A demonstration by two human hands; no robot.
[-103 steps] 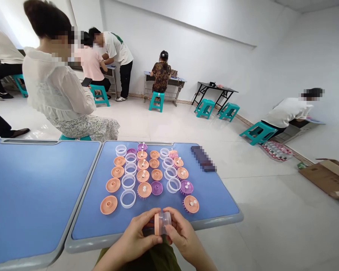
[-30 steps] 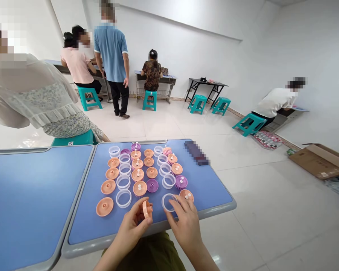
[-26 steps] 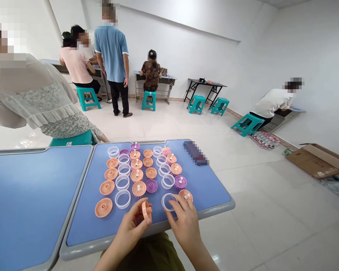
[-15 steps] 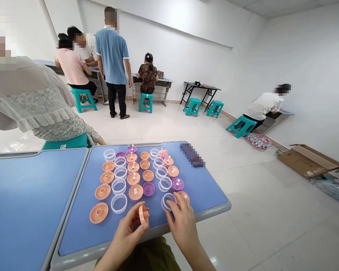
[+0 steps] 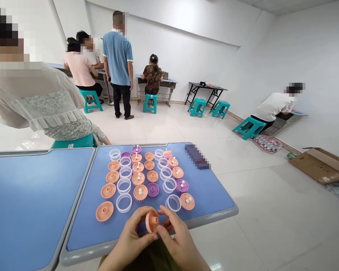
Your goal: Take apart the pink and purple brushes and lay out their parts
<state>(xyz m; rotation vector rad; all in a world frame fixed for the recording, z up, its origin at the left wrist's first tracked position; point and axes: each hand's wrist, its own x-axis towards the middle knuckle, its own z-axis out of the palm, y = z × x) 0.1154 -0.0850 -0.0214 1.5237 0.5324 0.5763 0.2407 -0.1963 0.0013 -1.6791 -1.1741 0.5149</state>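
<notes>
In my left hand (image 5: 137, 227) I hold an orange round cap (image 5: 151, 222) on edge, its stubby centre post facing right. My right hand (image 5: 173, 233) is just beside it, fingers parted and thumb at or very close to the cap's edge. Beyond my hands, columns of parts cover the blue desk (image 5: 84, 226). Orange caps (image 5: 104, 211) lie at the left, next to clear plastic rings (image 5: 124, 203). Bristled orange pieces (image 5: 140, 192) carry white pins. A purple cap (image 5: 153, 189) lies in the middle, and a purple bristled piece (image 5: 182, 186) farther right. The nearest right-hand ring (image 5: 173, 203) stands just past my right fingers.
A blurred dark object (image 5: 197, 156) lies at the desk's far right. Another blue desk (image 5: 31, 203) adjoins on the left. A seated person (image 5: 53, 101) is close at the left; other people are farther back. Teal stools (image 5: 197, 107) and a cardboard box (image 5: 320, 163) are on the floor.
My right hand has left the nearest clear ring and come left to the orange cap. The cap has turned to show more of its post side. The view has shifted slightly left.
</notes>
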